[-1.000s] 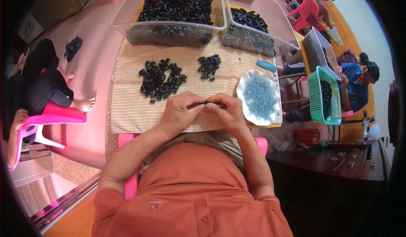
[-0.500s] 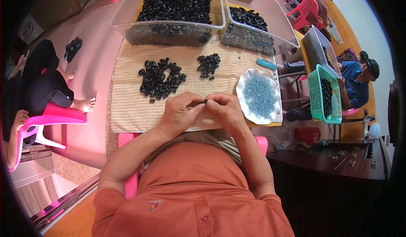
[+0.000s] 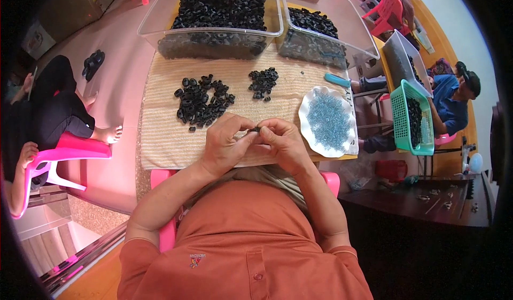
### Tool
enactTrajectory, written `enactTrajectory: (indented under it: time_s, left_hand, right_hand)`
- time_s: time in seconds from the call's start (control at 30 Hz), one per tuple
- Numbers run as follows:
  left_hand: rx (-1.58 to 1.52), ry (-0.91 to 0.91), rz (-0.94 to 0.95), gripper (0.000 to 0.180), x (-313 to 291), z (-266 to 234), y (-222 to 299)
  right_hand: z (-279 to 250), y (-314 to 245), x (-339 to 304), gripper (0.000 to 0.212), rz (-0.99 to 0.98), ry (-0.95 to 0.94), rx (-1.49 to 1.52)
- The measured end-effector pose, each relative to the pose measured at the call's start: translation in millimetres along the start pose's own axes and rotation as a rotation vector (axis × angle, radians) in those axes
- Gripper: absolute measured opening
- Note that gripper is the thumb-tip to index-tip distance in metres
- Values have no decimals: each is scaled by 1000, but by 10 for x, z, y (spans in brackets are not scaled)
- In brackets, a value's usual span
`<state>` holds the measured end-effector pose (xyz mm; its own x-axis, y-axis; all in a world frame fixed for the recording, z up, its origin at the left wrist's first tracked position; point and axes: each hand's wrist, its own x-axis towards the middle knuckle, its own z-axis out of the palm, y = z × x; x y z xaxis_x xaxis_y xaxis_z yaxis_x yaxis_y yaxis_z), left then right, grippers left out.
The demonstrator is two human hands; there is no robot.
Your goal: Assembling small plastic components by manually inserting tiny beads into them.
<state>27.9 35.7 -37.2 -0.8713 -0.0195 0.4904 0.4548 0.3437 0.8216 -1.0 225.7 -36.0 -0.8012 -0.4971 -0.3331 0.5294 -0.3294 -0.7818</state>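
Observation:
My left hand and my right hand meet at the near edge of the cloth-covered table. Between their fingertips they pinch one small black ring part. Beyond my left hand lies a loose heap of black ring parts. A smaller heap of black parts sits farther right. A white scalloped dish holding pale blue small pieces rests just right of my right hand.
Two clear plastic bins, one on the left and one on the right, full of black parts stand at the table's far side. A teal tool lies near the dish. A green basket and a seated person are at right; another person sits at left on a pink chair.
Both hands stay together at the table's near edge; the fingers have shifted slightly around the small black part.

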Motion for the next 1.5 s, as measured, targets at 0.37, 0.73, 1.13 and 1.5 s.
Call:
enactTrajectory:
  time_s: [0.37, 0.73, 1.13, 1.5]
  left_hand:
    - [55, -99, 87, 22, 88, -56, -35]
    - [55, -139, 124, 18, 34, -41, -64]
    - [52, -88, 186, 16, 52, 62, 23]
    - [9, -88, -22, 15, 39, 55, -36]
  right_hand:
    - [5, 117, 26, 16, -109, -48, 78]
    - [32, 142, 7, 12, -119, -20, 167]
    - [130, 121, 26, 25, -121, 108, 126]
    - [222, 45, 3, 31, -55, 253, 74]
